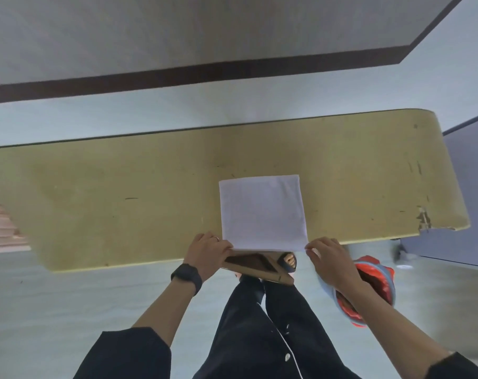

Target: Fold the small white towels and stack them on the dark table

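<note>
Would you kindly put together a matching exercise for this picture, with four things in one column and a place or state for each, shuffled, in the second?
Column one:
1. towel
2. left hand
3. right hand
4. bag

Column two:
a. on the floor, to the right
b. flat on the table
c. pinches the towel's near right corner
d. pinches the towel's near left corner, wears a ring

Pairs: 1-b, 2-d, 3-c, 4-a.
</note>
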